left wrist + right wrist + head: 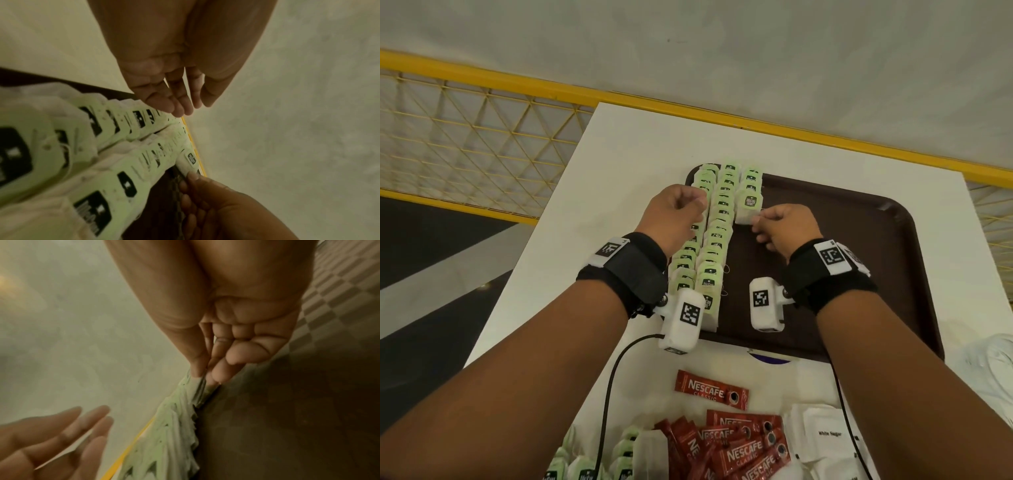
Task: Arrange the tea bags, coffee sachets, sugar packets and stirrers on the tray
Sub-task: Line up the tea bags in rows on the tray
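Green-tagged tea bags (717,219) are lying in overlapping rows along the left side of the brown tray (859,219) on the white tabletop (619,164). The right hand (786,228) is pinching the near edge of the front bag (748,205) in the short third row, its grip narrow between thumb and fingertip. The left hand (674,214) is hovering over the outer row with fingers relaxed, holding nothing. These bags are likely feather-light, soft and easily crumpled; nipping a paper edge seems safest, since shoving could fan out the neighbours.
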Demonstrator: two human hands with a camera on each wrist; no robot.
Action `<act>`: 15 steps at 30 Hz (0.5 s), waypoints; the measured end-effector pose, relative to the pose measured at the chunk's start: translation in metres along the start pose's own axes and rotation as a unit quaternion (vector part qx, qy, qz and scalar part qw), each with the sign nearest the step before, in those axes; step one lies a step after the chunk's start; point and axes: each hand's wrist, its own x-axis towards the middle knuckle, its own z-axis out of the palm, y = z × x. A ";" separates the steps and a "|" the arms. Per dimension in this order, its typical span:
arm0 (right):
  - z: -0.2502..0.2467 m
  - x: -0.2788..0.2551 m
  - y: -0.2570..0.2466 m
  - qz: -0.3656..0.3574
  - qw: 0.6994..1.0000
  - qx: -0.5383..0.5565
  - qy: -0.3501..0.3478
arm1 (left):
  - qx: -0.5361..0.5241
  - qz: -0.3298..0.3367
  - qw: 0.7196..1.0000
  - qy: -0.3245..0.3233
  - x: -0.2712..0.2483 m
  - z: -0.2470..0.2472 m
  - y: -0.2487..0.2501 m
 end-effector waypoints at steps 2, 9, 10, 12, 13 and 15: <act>0.002 0.005 0.000 0.008 1.000 -0.016 0.007 | -0.002 0.000 1.000 0.005 -0.003 -0.004 -0.001; 0.000 0.000 -0.006 -0.003 0.988 -0.152 0.033 | -0.003 0.003 1.000 0.018 -0.023 -0.018 0.007; -0.002 -0.005 -0.008 -0.009 0.986 -0.162 0.034 | 0.003 0.005 1.000 0.019 -0.026 -0.020 0.009; -0.006 -0.020 -0.013 -0.028 0.985 -0.168 0.030 | 0.013 0.009 1.000 0.020 -0.035 -0.021 0.015; -0.008 -0.029 -0.016 -0.041 0.984 -0.170 0.029 | 0.018 0.011 1.000 0.020 -0.041 -0.022 0.019; -0.011 -0.050 -0.024 -0.079 0.983 -0.166 0.027 | 0.027 0.016 0.999 0.017 -0.055 -0.024 0.027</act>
